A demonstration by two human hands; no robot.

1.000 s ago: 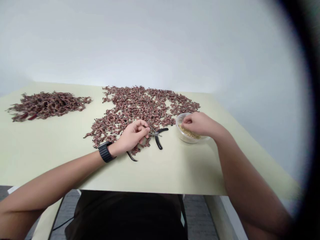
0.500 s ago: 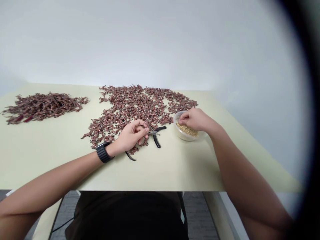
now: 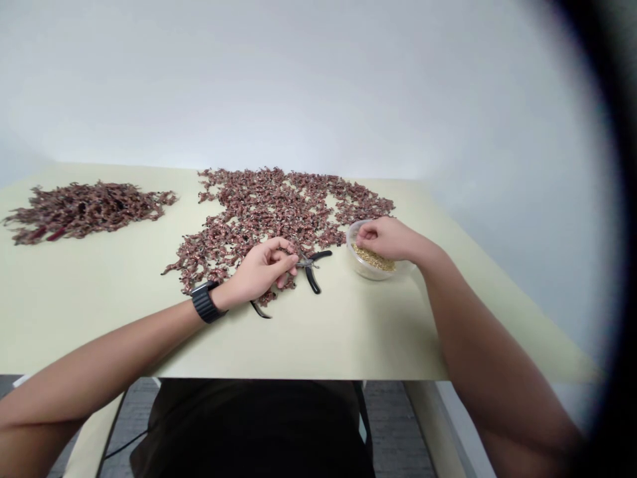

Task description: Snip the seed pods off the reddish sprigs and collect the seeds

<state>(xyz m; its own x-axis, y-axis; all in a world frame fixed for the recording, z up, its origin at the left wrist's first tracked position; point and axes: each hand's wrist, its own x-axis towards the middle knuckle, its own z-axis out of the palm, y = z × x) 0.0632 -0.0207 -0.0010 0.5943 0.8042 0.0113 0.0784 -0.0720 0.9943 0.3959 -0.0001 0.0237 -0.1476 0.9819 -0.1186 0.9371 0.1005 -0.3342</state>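
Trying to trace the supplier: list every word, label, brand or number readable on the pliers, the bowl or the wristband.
No text can be read on any of them.
Black-handled pliers: no marking visible.
Clear plastic bowl: no label visible.
Black wristband: no lettering visible; any fine print is too small to tell.

Small black-handled pliers [image 3: 312,280], handles spread, clear plastic tub [image 3: 353,255], golden granules [image 3: 374,259] inside

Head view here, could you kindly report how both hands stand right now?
Left hand closed beside black-handled pliers, above the reddish-brown pile. Right hand in clear tub of golden granules.
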